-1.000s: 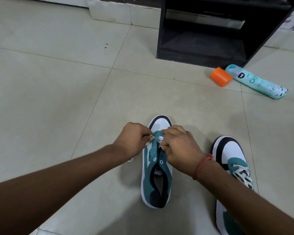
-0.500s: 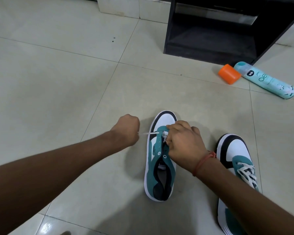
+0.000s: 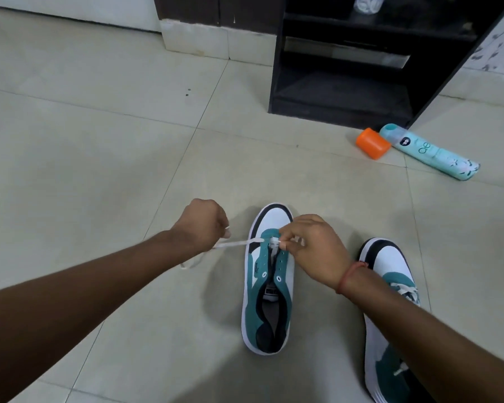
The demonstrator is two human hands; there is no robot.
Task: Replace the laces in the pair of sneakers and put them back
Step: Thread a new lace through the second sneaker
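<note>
A teal, white and black sneaker (image 3: 266, 289) stands on the tiled floor, toe pointing away, with most eyelets bare. A white lace (image 3: 236, 243) runs through its front eyelets and stretches out to the left. My left hand (image 3: 201, 225) is closed around that lace, left of the toe, with a loose loop hanging below it. My right hand (image 3: 314, 248) pinches the lace's other end at the front eyelets. The second sneaker (image 3: 390, 301), with white laces in it, stands to the right, partly hidden by my right forearm.
A dark open shelf unit (image 3: 349, 71) stands on the floor ahead at the right. In front of it lie an orange cap (image 3: 373, 143) and a light teal spray can (image 3: 431, 152). Bare floor tiles spread to the left.
My left hand has drawn away from the sneaker to the left, pulling a length of lace out through the front eyelet. My right hand has stayed at the eyelets.
</note>
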